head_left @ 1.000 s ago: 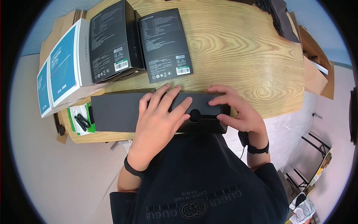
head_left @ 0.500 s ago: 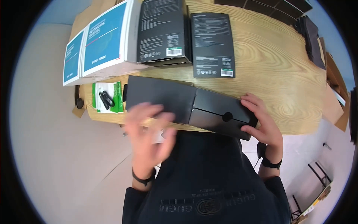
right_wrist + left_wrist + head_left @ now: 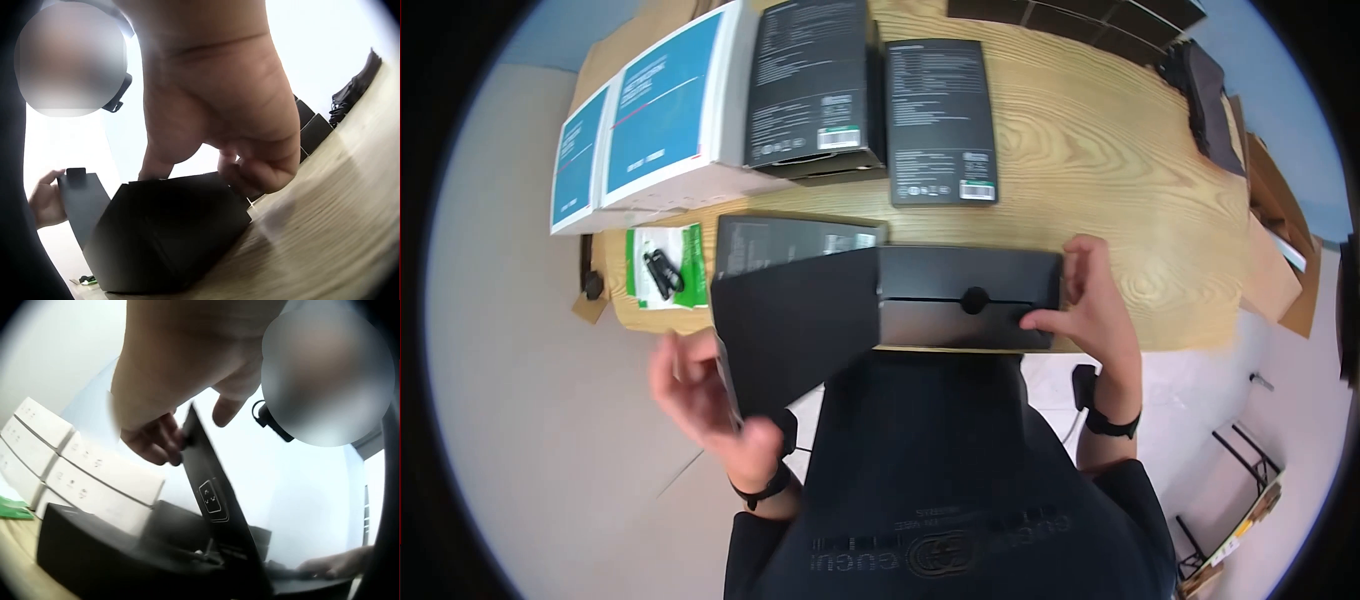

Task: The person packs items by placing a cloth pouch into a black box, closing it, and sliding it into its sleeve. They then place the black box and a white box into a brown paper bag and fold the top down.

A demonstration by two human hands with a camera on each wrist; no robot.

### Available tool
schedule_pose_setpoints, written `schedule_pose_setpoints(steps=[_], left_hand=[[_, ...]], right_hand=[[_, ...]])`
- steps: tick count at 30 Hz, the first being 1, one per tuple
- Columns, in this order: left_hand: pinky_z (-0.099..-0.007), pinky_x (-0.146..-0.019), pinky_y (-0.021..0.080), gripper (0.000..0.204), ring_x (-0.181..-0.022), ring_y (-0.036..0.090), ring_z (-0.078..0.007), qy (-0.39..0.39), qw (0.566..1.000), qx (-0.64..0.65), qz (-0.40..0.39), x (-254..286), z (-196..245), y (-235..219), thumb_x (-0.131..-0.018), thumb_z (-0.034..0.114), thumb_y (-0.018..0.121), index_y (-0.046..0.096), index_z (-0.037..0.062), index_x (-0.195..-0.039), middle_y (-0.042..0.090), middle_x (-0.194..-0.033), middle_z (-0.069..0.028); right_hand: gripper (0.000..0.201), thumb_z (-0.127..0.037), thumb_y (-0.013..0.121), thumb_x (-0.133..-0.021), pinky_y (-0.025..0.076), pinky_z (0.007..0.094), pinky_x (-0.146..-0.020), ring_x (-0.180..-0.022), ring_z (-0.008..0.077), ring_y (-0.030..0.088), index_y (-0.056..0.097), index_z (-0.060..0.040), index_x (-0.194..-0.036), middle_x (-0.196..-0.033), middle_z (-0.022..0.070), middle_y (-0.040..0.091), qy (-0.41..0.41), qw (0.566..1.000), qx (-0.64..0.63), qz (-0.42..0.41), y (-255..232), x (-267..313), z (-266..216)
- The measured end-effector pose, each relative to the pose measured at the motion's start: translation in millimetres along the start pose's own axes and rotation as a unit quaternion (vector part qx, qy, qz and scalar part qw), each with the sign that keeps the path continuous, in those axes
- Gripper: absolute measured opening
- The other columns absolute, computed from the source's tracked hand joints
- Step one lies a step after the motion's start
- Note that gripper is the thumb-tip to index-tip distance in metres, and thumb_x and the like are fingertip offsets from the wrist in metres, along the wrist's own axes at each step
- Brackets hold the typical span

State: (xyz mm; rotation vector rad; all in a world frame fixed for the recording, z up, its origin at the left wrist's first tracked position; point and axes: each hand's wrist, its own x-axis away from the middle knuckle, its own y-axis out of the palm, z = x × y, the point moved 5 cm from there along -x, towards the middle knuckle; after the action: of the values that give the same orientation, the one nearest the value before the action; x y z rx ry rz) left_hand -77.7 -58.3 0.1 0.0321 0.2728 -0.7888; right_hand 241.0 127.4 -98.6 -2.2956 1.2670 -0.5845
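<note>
A long black box [image 3: 970,270] lies along the table's front edge, a round notch in its inner face. From its left side a flat black lid [image 3: 805,325] rises tilted, its outer edge towards the person. My left hand [image 3: 705,395], blurred, is at that outer edge. In the left wrist view its fingers [image 3: 159,444] touch one face of the lid, while the thumb stands apart on the other side. My right hand [image 3: 1100,300] grips the box's right end, thumb on the near side, fingers curled at the far edge. Behind the lid lies a dark printed box [image 3: 770,243].
Two dark printed boxes, one upright [image 3: 810,90] and one flat [image 3: 942,120], stand behind. White and blue boxes [image 3: 665,100] are at the back left. A green and white packet [image 3: 690,265] with a black cable [image 3: 662,272] lies at the left edge.
The lid, lying flat to the left half a second ago, has swung up and tilted, uncovering the printed box. My left hand moved left to its outer edge; the right stays at the box's end.
</note>
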Motion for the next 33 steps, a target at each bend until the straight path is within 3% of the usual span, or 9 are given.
schedule_pose_setpoints(steps=[1, 2, 3, 7, 12, 15, 27, 30, 33], left_hand=[[-0.0488, -0.103, 0.05, 0.111, -0.121, 0.061, -0.0337, 0.033, 0.995, 0.012, -0.095, 4, 3, 16, -0.067, 0.053, 0.095, 0.041, 0.0013, -0.148, 0.063, -0.121, -0.017], [-0.0549, -0.103, 0.048, 0.102, -0.125, 0.058, -0.0404, 0.182, 0.943, 0.02, -0.277, -6, 4, 40, -0.063, 0.055, 0.096, 0.052, 0.006, -0.142, 0.059, -0.13, -0.0203], [-0.0572, -0.104, 0.046, 0.088, -0.13, 0.053, -0.045, 0.208, 0.906, -0.055, -0.364, -11, 16, 70, -0.064, 0.052, 0.096, 0.061, 0.0115, -0.134, 0.054, -0.139, -0.0206], [-0.063, -0.116, 0.026, 0.071, -0.147, 0.033, -0.0477, 0.174, 0.772, -0.302, -0.532, 2, 5, 136, -0.072, 0.032, 0.09, 0.063, 0.0256, -0.138, 0.037, -0.157, -0.0216], [-0.0606, -0.116, 0.026, 0.073, -0.148, 0.032, -0.0457, 0.184, 0.742, -0.355, -0.538, 6, -25, 155, -0.07, 0.026, 0.091, 0.064, 0.0256, -0.137, 0.031, -0.161, -0.0261], [-0.0578, -0.115, 0.028, 0.075, -0.148, 0.035, -0.042, 0.179, 0.74, -0.34, -0.552, 5, -31, 157, -0.068, 0.024, 0.091, 0.063, 0.0236, -0.137, 0.034, -0.161, -0.0256], [-0.0543, -0.114, 0.034, 0.08, -0.141, 0.042, -0.042, 0.161, 0.767, -0.304, -0.541, 1, -35, 159, -0.063, 0.026, 0.093, 0.063, 0.0173, -0.136, 0.042, -0.155, -0.0211], [-0.0563, -0.118, 0.032, 0.076, -0.145, 0.04, -0.0408, 0.152, 0.77, -0.298, -0.544, 2, -34, 157, -0.067, 0.028, 0.092, 0.063, 0.0185, -0.137, 0.04, -0.159, -0.0191], [-0.057, -0.118, 0.032, 0.075, -0.145, 0.04, -0.0408, 0.162, 0.769, -0.274, -0.555, 2, -36, 159, -0.067, 0.029, 0.091, 0.063, 0.0182, -0.136, 0.04, -0.159, -0.0193]], right_hand=[[0.088, -0.031, 0.103, -0.057, 0.046, 0.031, -0.069, -0.078, 0.0177, 0.049, 0.046, -0.0049, -0.12, -0.088, 0.0053, 0.049, 0.076, 0.995, -0.069, -0.011, 4, 4, 11], [0.082, -0.027, 0.103, -0.061, 0.037, 0.0271, -0.057, -0.067, 0.0115, 0.039, 0.043, -0.0064, -0.114, -0.082, 0.0002, 0.045, 0.071, 0.992, -0.101, 0.0, 8, 4, 9], [0.082, -0.027, 0.103, -0.061, 0.037, 0.0271, -0.057, -0.067, 0.0115, 0.039, 0.043, -0.0064, -0.114, -0.082, 0.0002, 0.045, 0.076, 0.992, -0.097, 0.007, 11, 5, 10], [0.05, -0.001, 0.086, -0.079, 0.04, 0.0211, -0.065, -0.076, 0.0059, 0.048, 0.049, -0.0072, -0.113, -0.087, -0.0042, 0.05, 0.072, 0.975, -0.21, 0.023, 11, 12, 5], [0.056, 0.006, 0.07, -0.087, 0.053, 0.0279, -0.083, -0.096, 0.0144, 0.064, 0.054, -0.001, -0.141, -0.119, 0.0076, 0.06, -0.026, 0.97, -0.237, -0.053, 3, 26, 5], [0.063, 0.001, 0.07, -0.088, 0.056, 0.0327, -0.085, -0.093, 0.0217, 0.067, 0.05, -0.0014, -0.148, -0.126, 0.0141, 0.058, -0.031, 0.972, -0.228, -0.052, -3, 30, -2], [0.063, -0.017, 0.067, -0.097, 0.053, 0.0448, -0.094, -0.11, 0.0373, 0.063, 0.044, 0.001, -0.152, -0.134, 0.02, 0.057, -0.057, 0.988, 0.146, -0.009, 6, 34, -39], [0.067, -0.014, 0.063, -0.097, 0.051, 0.0438, -0.098, -0.118, 0.0393, 0.06, 0.037, -0.0006, -0.157, -0.146, 0.0218, 0.05, 0.047, 0.996, 0.05, -0.05, 15, 35, -28], [0.071, -0.01, 0.06, -0.097, 0.048, 0.0425, -0.104, -0.129, 0.0419, 0.054, 0.03, -0.0017, -0.161, -0.157, 0.0243, 0.039, -0.05, 0.997, 0.004, -0.06, 17, 24, -32]])
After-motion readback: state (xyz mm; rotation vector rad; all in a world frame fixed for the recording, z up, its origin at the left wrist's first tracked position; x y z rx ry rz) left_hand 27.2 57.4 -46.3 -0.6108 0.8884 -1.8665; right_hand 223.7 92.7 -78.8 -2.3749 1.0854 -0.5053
